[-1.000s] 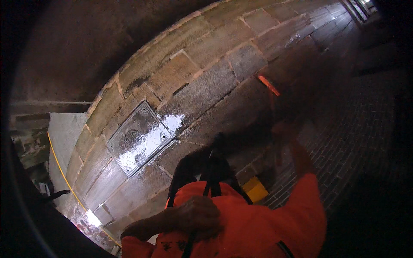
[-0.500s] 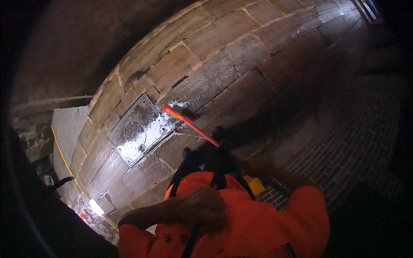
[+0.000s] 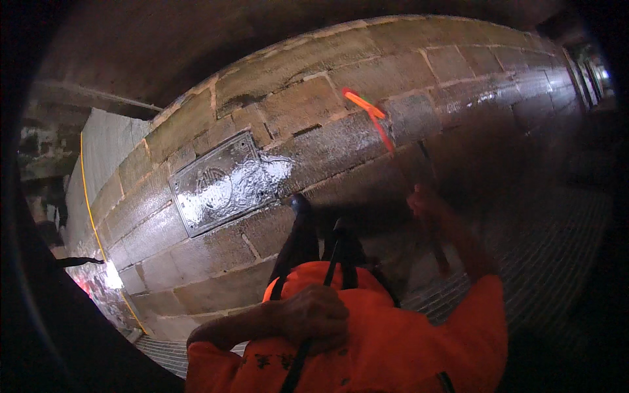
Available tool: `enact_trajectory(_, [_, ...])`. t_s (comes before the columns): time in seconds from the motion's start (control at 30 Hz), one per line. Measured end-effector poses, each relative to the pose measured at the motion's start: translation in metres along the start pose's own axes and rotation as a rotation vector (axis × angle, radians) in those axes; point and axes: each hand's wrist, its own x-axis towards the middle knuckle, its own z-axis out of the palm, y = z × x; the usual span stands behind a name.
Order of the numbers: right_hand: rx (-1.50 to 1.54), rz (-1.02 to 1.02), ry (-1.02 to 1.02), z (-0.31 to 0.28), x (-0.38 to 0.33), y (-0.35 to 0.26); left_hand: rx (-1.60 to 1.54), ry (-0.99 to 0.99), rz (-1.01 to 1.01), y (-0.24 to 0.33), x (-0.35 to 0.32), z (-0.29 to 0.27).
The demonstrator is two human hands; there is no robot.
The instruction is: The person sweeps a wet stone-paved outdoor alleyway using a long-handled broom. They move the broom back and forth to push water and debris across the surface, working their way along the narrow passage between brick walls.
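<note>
My right hand [image 3: 422, 202] is closed around a long red pole-like tool [image 3: 383, 137], raised ahead and to the right. At its far end is a narrow bright orange head [image 3: 362, 103]; its exact kind I cannot tell. The head appears over the stone paving, beyond a rectangular metal cover [image 3: 226, 147] that lies wet and glaring under the light. In front of my chest my left hand [image 3: 313, 313] is a fist on a black strap [image 3: 297, 363], which runs down over my orange top. Shadow blurs the pole's lower part near my right hand.
Large wet stone slabs [image 3: 367, 62] curve across the view. A yellow line or hose [image 3: 92, 209] runs along the left, beside a bright light patch [image 3: 113, 275]. Small-brick paving [image 3: 524, 262] lies at the right in dimness. My dark shoes [image 3: 300, 203] stand near the cover.
The orange head has moved up and right, away from the cover's edge. My right hand has come up and forward with the pole. White froth on the cover now looks like spread, rippling water.
</note>
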Motion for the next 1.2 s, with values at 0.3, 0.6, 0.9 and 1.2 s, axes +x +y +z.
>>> enact_trajectory(0.3, [-0.402, -0.29, -0.47, 0.145, 0.093, -0.083, 0.065, 0.154, 0.013, -0.001, -0.055, -0.102])
enact_trajectory(0.6, [-0.125, 0.009, -0.427, 0.108, 0.067, -0.223, 0.104, 0.246, 0.08, -0.023, -0.091, -0.17])
enact_trajectory(0.9, [-0.224, 0.022, -0.094, -0.036, 0.204, -0.32, 0.101, 0.266, 0.02, -0.044, -0.049, -0.243])
enact_trajectory(1.2, [-0.607, 0.04, -0.457, 0.034, 0.3, -0.387, 0.311, 0.501, -0.039, -0.075, 0.03, -0.33])
